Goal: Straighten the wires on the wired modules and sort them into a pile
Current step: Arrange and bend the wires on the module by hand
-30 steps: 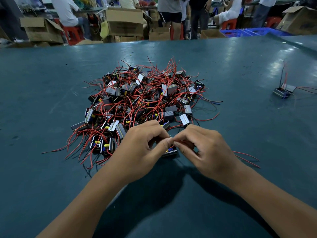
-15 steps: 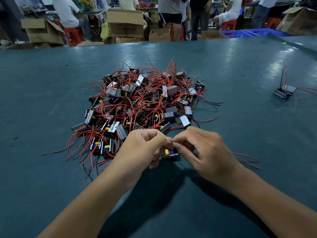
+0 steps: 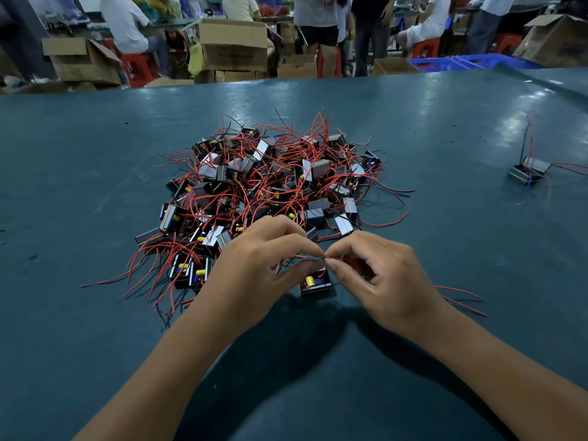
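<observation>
Left hand (image 3: 254, 268): we pinch a red wire (image 3: 342, 258)
Right hand (image 3: 381, 281): we pinch the same wire
Module (image 3: 315, 283): on the table (image 3: 445, 249), under our fingertips

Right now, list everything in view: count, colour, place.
tangled heap of modules: too many to count, black and silver with red wires, table centre
module being worked: one, black with yellow part, between the hands
sorted modules: about two, far right
loose red wires: two, right of the right wrist
table: one, teal
cardboard boxes: several, brown, beyond the table
blue crates: far right
people: several, background
left hand: pinches a wire
right hand: pinches a red wire
</observation>
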`<control>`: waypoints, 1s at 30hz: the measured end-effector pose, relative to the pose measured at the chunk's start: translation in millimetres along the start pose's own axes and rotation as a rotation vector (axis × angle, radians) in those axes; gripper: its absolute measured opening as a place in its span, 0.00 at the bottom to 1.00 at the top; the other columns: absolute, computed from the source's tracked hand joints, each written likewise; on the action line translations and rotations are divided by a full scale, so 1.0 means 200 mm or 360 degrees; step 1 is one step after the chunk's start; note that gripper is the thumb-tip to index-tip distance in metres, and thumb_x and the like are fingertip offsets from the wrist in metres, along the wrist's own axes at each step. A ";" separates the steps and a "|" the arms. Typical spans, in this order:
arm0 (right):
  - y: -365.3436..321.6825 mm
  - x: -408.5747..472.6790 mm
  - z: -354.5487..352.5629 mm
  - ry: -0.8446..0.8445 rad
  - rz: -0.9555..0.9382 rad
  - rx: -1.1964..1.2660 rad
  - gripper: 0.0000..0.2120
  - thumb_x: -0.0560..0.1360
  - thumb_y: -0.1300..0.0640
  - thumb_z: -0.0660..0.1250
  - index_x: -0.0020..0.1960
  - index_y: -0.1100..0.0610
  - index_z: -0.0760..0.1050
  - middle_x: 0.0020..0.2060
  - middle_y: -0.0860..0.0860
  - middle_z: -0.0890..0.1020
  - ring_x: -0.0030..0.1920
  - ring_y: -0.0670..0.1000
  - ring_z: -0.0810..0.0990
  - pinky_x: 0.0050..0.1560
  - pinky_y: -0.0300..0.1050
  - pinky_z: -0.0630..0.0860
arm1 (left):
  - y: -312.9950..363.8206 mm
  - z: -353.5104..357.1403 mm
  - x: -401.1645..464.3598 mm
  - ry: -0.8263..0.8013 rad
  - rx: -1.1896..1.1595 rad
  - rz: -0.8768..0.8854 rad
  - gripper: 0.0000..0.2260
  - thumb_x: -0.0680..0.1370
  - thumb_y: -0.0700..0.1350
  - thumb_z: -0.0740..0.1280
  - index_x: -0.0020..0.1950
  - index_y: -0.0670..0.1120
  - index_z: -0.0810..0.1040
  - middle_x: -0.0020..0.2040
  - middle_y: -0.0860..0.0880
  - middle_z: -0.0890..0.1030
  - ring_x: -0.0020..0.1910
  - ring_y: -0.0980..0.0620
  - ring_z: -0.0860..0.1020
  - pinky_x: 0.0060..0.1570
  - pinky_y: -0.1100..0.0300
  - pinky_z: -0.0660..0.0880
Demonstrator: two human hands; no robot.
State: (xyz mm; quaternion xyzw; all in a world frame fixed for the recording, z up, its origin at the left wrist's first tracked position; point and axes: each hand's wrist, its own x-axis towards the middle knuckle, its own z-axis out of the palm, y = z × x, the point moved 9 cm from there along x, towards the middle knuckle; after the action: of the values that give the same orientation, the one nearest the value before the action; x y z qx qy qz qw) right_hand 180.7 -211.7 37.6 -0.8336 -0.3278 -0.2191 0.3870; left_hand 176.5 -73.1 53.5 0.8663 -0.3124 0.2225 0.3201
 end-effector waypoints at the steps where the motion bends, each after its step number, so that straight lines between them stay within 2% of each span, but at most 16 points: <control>1: 0.00 0.00 0.00 -0.0002 -0.0008 0.0003 0.01 0.77 0.62 0.70 0.47 0.59 0.80 0.39 0.41 0.76 0.39 0.35 0.73 0.43 0.26 0.66 | 0.01 0.00 0.00 0.0011 0.0049 0.0045 0.09 0.77 0.50 0.71 0.50 0.46 0.86 0.47 0.52 0.80 0.46 0.50 0.78 0.44 0.53 0.76; 6: -0.03 0.00 0.00 0.0005 -0.0077 -0.0028 0.02 0.77 0.61 0.69 0.47 0.60 0.80 0.40 0.42 0.77 0.40 0.36 0.73 0.43 0.27 0.67 | 0.05 0.00 0.02 0.0003 0.0107 0.0127 0.08 0.79 0.48 0.70 0.47 0.44 0.84 0.45 0.51 0.79 0.44 0.50 0.76 0.43 0.58 0.73; 8: -0.05 0.00 -0.01 -0.0004 -0.0115 -0.0057 0.03 0.77 0.61 0.69 0.47 0.60 0.80 0.39 0.45 0.79 0.38 0.41 0.75 0.41 0.32 0.70 | 0.02 0.02 0.01 -0.0052 -0.0066 -0.0024 0.04 0.79 0.45 0.71 0.46 0.45 0.83 0.43 0.54 0.78 0.42 0.56 0.76 0.43 0.65 0.70; 10: -0.06 0.00 -0.01 -0.0011 -0.0167 -0.0115 0.04 0.77 0.61 0.68 0.47 0.60 0.81 0.38 0.48 0.80 0.37 0.46 0.76 0.39 0.38 0.72 | -0.04 0.05 -0.01 -0.0115 -0.0336 -0.0320 0.04 0.78 0.45 0.72 0.44 0.48 0.83 0.39 0.55 0.78 0.38 0.60 0.75 0.39 0.71 0.68; 13: -0.07 0.00 0.00 -0.0040 -0.0207 -0.0156 0.04 0.77 0.61 0.68 0.47 0.61 0.80 0.38 0.49 0.79 0.37 0.47 0.75 0.38 0.40 0.71 | -0.13 0.11 -0.05 -0.0165 -0.0796 -0.0735 0.07 0.79 0.45 0.72 0.41 0.46 0.83 0.30 0.50 0.77 0.30 0.59 0.71 0.32 0.67 0.67; 16: -0.06 0.00 0.01 -0.0081 -0.0180 -0.0153 0.04 0.77 0.60 0.68 0.46 0.61 0.80 0.38 0.49 0.79 0.37 0.46 0.74 0.37 0.39 0.70 | -0.14 0.13 -0.06 -0.0210 -0.0759 -0.0791 0.09 0.78 0.48 0.71 0.41 0.46 0.82 0.32 0.43 0.79 0.31 0.43 0.73 0.32 0.51 0.73; 17: -0.05 0.00 0.02 -0.0087 -0.0162 -0.0143 0.04 0.77 0.60 0.68 0.46 0.61 0.80 0.38 0.49 0.79 0.37 0.46 0.74 0.38 0.37 0.70 | -0.15 0.14 -0.07 -0.0221 -0.0753 -0.0807 0.09 0.78 0.49 0.71 0.41 0.47 0.82 0.31 0.44 0.78 0.30 0.43 0.72 0.30 0.52 0.72; 18: -0.05 0.00 0.02 -0.0085 -0.0136 -0.0112 0.04 0.77 0.60 0.69 0.46 0.60 0.80 0.38 0.48 0.79 0.37 0.45 0.74 0.38 0.35 0.69 | -0.16 0.14 -0.08 -0.0221 -0.0822 -0.0854 0.09 0.77 0.50 0.70 0.40 0.47 0.82 0.28 0.48 0.75 0.27 0.48 0.69 0.27 0.57 0.68; 20: -0.03 0.00 0.02 -0.0055 -0.0059 0.0006 0.02 0.77 0.61 0.70 0.46 0.59 0.80 0.37 0.47 0.79 0.36 0.42 0.73 0.38 0.32 0.68 | -0.18 0.17 -0.10 -0.0221 -0.1117 -0.1009 0.10 0.76 0.52 0.71 0.38 0.48 0.81 0.28 0.49 0.69 0.27 0.53 0.64 0.26 0.64 0.61; 22: 0.01 0.00 0.01 -0.0011 0.0037 0.0099 0.01 0.76 0.61 0.70 0.46 0.57 0.80 0.35 0.47 0.79 0.34 0.44 0.74 0.37 0.33 0.69 | -0.18 0.21 -0.10 -0.0221 -0.1317 -0.1088 0.14 0.77 0.56 0.71 0.37 0.48 0.81 0.29 0.47 0.69 0.27 0.53 0.65 0.26 0.64 0.63; 24: 0.06 0.00 0.01 0.0024 0.0167 0.0182 0.01 0.75 0.59 0.70 0.45 0.55 0.80 0.33 0.47 0.78 0.32 0.45 0.73 0.34 0.36 0.69 | -0.20 0.23 -0.11 -0.0142 -0.1420 -0.1173 0.16 0.79 0.55 0.67 0.38 0.47 0.82 0.30 0.48 0.73 0.27 0.53 0.69 0.26 0.63 0.68; 26: 0.13 0.00 0.00 0.0054 0.0302 0.0299 0.02 0.75 0.56 0.70 0.44 0.51 0.79 0.31 0.48 0.77 0.30 0.43 0.71 0.32 0.37 0.68 | -0.20 0.23 -0.11 -0.0115 -0.1219 -0.1142 0.12 0.80 0.49 0.67 0.40 0.45 0.82 0.30 0.52 0.76 0.27 0.55 0.72 0.27 0.64 0.70; 28: 0.16 0.00 0.01 0.0068 0.0377 0.0391 0.02 0.75 0.54 0.70 0.44 0.50 0.79 0.33 0.49 0.78 0.31 0.49 0.73 0.33 0.45 0.72 | -0.16 0.22 -0.08 -0.0198 -0.0731 -0.0923 0.05 0.78 0.46 0.72 0.43 0.48 0.81 0.32 0.55 0.79 0.29 0.60 0.73 0.31 0.68 0.69; 30: 0.16 0.00 0.02 0.0062 0.0384 0.0440 0.02 0.75 0.52 0.70 0.45 0.48 0.78 0.34 0.49 0.80 0.34 0.53 0.76 0.36 0.50 0.74 | -0.11 0.20 -0.07 -0.0139 -0.0394 -0.0727 0.06 0.75 0.46 0.75 0.44 0.49 0.79 0.35 0.56 0.79 0.32 0.62 0.73 0.33 0.71 0.68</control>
State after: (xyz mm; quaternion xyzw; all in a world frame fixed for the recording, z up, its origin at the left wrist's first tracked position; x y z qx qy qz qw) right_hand 204.1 -224.1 19.3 -0.8013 -0.2448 -0.1400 0.5276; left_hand 189.1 -82.6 8.9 0.8773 -0.1472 0.0670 0.4519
